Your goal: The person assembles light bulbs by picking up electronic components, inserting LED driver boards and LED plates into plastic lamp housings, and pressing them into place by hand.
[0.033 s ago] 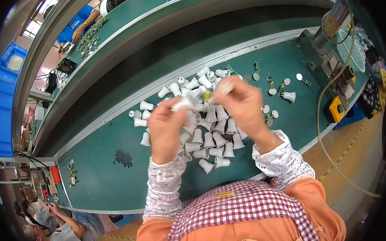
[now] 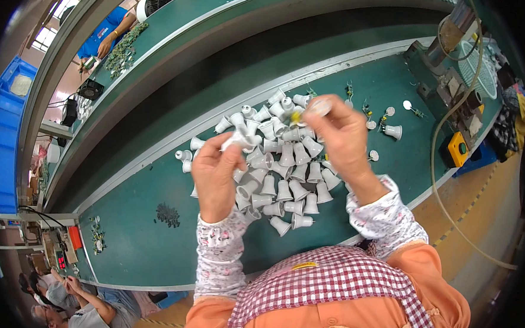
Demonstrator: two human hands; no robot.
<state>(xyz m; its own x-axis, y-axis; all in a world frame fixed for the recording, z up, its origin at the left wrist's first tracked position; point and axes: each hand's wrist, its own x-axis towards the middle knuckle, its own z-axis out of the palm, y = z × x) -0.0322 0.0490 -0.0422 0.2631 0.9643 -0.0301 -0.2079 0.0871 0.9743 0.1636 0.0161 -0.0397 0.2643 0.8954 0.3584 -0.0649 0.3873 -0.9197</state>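
Observation:
Between the fingertips of my left hand [image 2: 214, 176] is a white bulb housing [image 2: 238, 141]. Up and to the right, my right hand [image 2: 344, 138] pinches an LED board [image 2: 321, 106], a round white disc with a small yellow-green component blurred at its left. A gap separates the two held parts. Under and around both hands lies a heap of white bell-shaped bulb housings [image 2: 285, 189], most of them tipped over. To the right of the heap, several more white discs with small circuit boards [image 2: 369, 115] are scattered on the green table [image 2: 128, 240].
Small dark parts [image 2: 168, 215] form a pile at the left. A metal press [image 2: 450, 85] and a yellow switch box [image 2: 457, 148] stand at the right, with a hose hanging beside them. A raised shelf [image 2: 186, 38] runs along the back. Other people work beyond it and at lower left.
My right hand has drawn slightly up and right with the LED board. My left hand has shifted a little left with the bulb housing, so the two parts are farther apart.

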